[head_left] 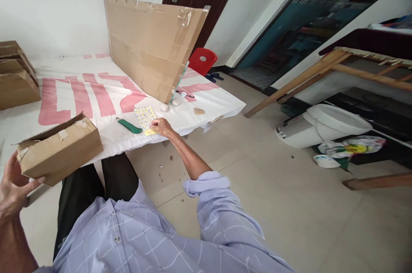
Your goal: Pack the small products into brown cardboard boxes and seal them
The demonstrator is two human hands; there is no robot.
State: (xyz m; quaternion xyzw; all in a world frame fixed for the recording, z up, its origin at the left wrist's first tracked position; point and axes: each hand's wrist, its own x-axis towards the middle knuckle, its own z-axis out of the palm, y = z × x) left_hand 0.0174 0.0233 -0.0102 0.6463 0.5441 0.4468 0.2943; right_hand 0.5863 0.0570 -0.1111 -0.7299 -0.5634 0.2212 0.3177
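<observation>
My left hand (pixel 17 185) grips the near left end of a long brown cardboard box (pixel 64 150), with the thumb along its lower edge. The box lies tilted at the table's front edge, and a torn flap stands up along its far side. My right hand (pixel 161 127) is closed in a pinch over the right side of a yellow sheet (pixel 144 113) dotted with small white pieces. Whatever is between those fingertips is too small to tell. Just left of the sheet lies a green utility knife (pixel 129 125).
A large cardboard panel (pixel 148 45) stands upright on the white-and-pink table cover (pixel 109 131). Several cardboard boxes (pixel 17 77) sit at the far left. Rolls of clear tape (pixel 164 107) lie by the panel. A red chair (pixel 203 60) and a white bucket (pixel 334 120) are beyond.
</observation>
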